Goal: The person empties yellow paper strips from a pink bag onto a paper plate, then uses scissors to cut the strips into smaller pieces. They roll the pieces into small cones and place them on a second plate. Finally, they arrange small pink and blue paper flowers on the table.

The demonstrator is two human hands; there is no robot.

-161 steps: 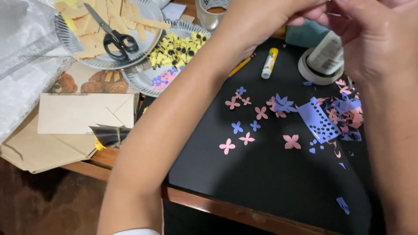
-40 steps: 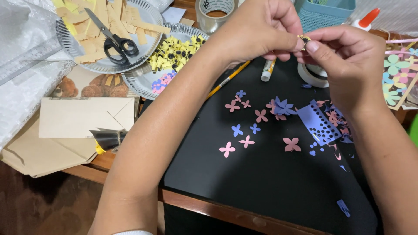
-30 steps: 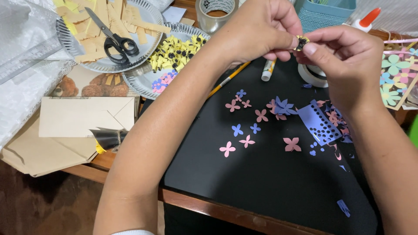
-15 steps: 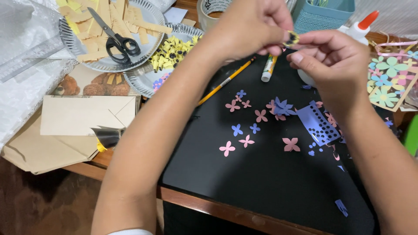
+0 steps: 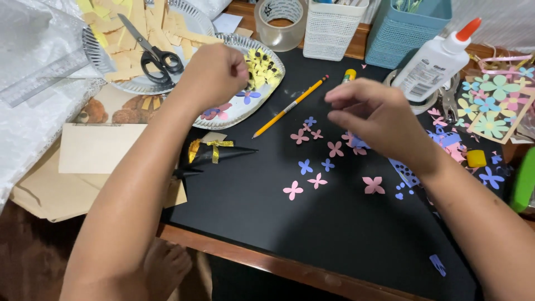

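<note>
Two hands over black mat (image 5: 267,223). Left hand (image 5: 214,72) curled shut over foil plate (image 5: 234,111) of yellow paper bits (image 5: 262,67), can't tell if it grips any. Right hand (image 5: 376,114) right of plate, fingertips pinched together above pink paper flowers (image 5: 317,179). Pencil (image 5: 290,106) between hands.

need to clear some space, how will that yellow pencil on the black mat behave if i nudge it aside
The yellow pencil looks thin, straight and rigid, so it will probably slide as one stiff piece. It looks light, and if its shaft is round it may roll on the smooth black mat. Pushed sideways it would likely scatter the flimsy pink paper flowers lying just beside it.
</note>
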